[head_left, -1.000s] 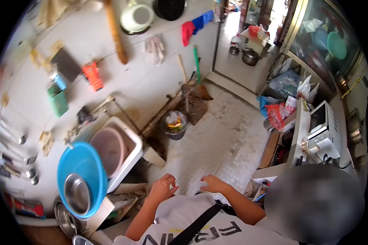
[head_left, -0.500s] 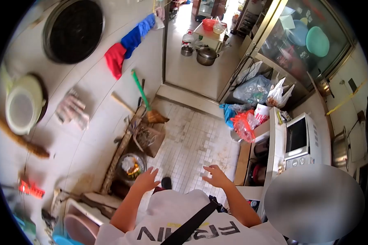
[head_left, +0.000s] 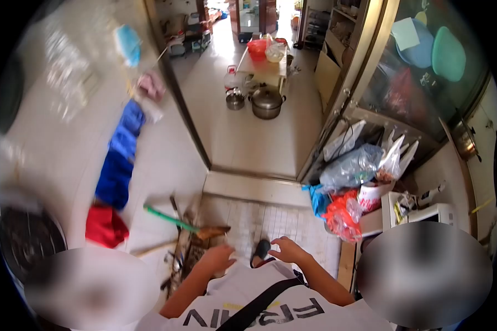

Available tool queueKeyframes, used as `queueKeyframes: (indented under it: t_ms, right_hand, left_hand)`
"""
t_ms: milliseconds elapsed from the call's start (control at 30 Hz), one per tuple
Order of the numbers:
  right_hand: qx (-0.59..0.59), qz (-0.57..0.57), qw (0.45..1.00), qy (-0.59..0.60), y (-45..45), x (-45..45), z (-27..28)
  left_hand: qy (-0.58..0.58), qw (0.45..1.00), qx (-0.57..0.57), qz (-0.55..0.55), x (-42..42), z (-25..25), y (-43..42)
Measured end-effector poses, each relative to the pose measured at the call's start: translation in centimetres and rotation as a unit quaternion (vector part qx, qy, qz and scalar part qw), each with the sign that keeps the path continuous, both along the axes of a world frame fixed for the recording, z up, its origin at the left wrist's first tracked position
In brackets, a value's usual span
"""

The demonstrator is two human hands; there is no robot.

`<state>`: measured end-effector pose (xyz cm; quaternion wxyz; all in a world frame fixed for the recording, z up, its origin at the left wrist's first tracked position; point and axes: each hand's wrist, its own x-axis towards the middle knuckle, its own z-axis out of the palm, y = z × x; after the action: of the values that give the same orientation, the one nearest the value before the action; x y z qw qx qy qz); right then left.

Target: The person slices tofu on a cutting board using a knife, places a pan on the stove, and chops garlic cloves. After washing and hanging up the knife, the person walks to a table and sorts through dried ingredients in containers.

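My left hand (head_left: 217,259) is in front of my shirt, its fingers loosely apart and nothing in them. A broom (head_left: 206,232) with a green handle leans just beyond it, among sticks and clutter along the left wall. On the other side, my right hand (head_left: 287,250) hangs over the tiled floor with its fingers stretched out and no object in it. Between the two hands shows a dark shoe (head_left: 260,249) on my foot. Neither hand touches anything.
Ahead, a raised sill (head_left: 251,186) crosses the doorway. Beyond it stand a lidded pot (head_left: 266,102), a smaller pot (head_left: 235,101) and a low table (head_left: 259,67). Plastic bags (head_left: 350,168) pile up at the right. A red and blue cloth (head_left: 114,179) hangs on the left wall.
My view has moved forward and tilted up toward the doorway, which appears nearer. The basin at the left has left the view. Both hands stay free, slightly closer together.
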<state>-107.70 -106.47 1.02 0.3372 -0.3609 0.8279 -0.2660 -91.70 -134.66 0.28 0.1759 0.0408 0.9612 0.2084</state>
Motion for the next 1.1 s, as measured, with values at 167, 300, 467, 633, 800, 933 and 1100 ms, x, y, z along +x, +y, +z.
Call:
queueKeyframes:
  t_ms: [167, 300, 467, 633, 800, 933, 1100]
  right_hand:
    - [-0.038, 0.034, 0.997, 0.054, -8.6, -16.9, 3.6]
    - [-0.053, -0.005, 0.997, 0.047, -15.1, -29.1, 6.4]
    - [-0.040, -0.064, 0.995, 0.059, -21.6, -42.9, 6.9]
    - [-0.056, -0.171, 0.984, 0.012, -25.9, -54.8, 10.2]
    - [-0.168, -0.277, 0.946, 0.026, -27.8, -66.9, 9.0]
    - [-0.132, -0.402, 0.902, 0.092, -28.5, -79.4, 8.5]
    - [-0.008, -0.352, 0.935, 0.037, -25.5, -94.5, 9.4]
  left_hand:
    - [-0.054, 0.983, 0.061, 0.164, -9.7, 4.3, -7.0]
    - [-0.060, 0.964, 0.086, 0.245, -19.6, 4.0, -14.4]
    - [-0.118, 0.975, -0.019, 0.189, -35.6, 2.0, -24.8]
    - [-0.040, 0.997, -0.047, 0.055, -58.7, 8.3, -30.8]
    - [0.127, 0.990, 0.061, 0.001, -79.8, 15.1, -30.8]
    - [0.140, 0.986, 0.086, -0.023, -92.9, 15.1, -29.1]
    - [0.048, 0.994, 0.088, -0.041, -102.9, 10.0, -27.9]
